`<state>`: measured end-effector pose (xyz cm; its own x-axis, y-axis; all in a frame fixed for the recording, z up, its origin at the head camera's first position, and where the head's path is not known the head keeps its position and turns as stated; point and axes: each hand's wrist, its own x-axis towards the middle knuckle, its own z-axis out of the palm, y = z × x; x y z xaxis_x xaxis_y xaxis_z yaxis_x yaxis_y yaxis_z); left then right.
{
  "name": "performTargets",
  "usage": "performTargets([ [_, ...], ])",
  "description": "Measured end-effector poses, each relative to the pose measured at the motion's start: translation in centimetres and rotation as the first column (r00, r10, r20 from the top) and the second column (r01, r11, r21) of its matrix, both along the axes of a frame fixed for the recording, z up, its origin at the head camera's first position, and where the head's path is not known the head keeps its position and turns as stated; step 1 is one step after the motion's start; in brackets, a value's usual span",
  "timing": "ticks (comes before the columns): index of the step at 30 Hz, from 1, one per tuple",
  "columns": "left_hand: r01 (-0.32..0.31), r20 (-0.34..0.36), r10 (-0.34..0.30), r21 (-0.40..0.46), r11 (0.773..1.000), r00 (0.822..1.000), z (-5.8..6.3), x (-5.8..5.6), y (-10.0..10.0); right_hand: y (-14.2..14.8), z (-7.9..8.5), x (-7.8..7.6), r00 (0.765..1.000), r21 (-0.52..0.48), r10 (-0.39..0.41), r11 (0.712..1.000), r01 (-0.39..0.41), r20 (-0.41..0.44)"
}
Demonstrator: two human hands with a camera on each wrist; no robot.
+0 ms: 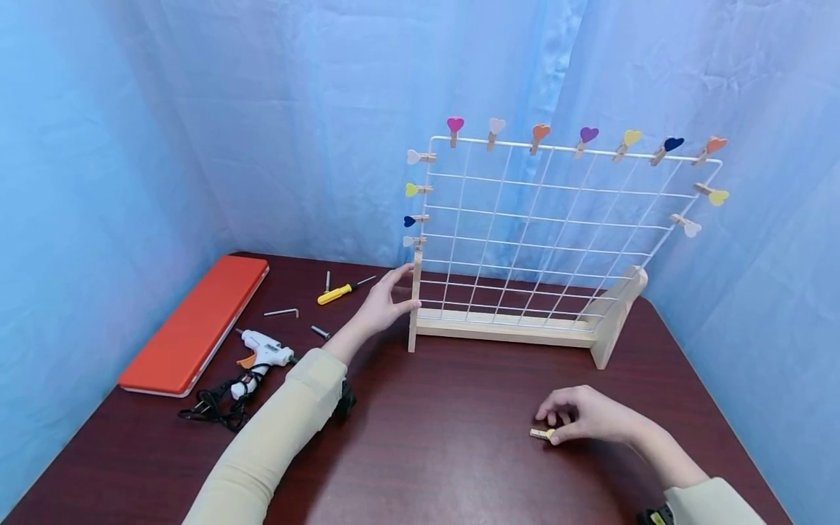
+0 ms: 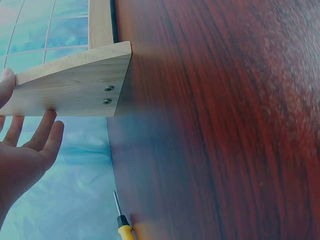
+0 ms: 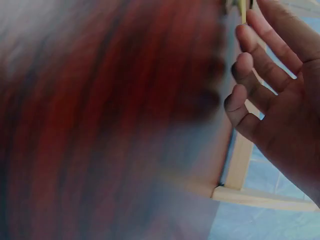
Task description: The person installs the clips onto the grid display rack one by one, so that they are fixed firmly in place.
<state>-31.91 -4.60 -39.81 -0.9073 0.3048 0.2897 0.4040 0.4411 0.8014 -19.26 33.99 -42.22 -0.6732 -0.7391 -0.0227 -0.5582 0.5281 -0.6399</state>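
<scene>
A white wire grid rack [image 1: 525, 226] stands in a wooden base, with several heart-topped clothespins along its top and sides. My left hand [image 1: 387, 300] holds the rack's left wooden side board [image 2: 75, 80], thumb at the front edge and fingers behind. Two screw heads [image 2: 108, 95] show in that board. Low over the table in front of the rack, my right hand [image 1: 587, 415] pinches a small clothespin with a yellow heart [image 1: 542, 434]. In the right wrist view only a yellow sliver of it appears, at the top edge by the fingertips.
Left of the rack lie a yellow screwdriver [image 1: 335, 294], a hex key [image 1: 282, 313], loose bolts [image 1: 320, 332] and a white glue gun [image 1: 265, 350] with its black cord [image 1: 219, 408]. A red-orange case [image 1: 200, 321] lies along the table's left edge. Blue curtains [image 1: 315, 131] hang behind.
</scene>
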Motion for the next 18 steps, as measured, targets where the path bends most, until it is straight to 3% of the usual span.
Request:
performTargets([
  [6, -0.005, -0.001, 0.005, -0.007, 1.000, 1.000, -0.07, 0.02, 0.02, 0.03, 0.00, 0.02, 0.999, 0.067, 0.012, 0.998, -0.014, 0.034],
  [18, 0.001, 0.005, -0.001, 0.000, 1.000, 1.000, -0.11, -0.07, -0.07, -0.47, -0.04, -0.40, 0.999, 0.104, 0.040, 0.994, -0.039, -0.001],
])
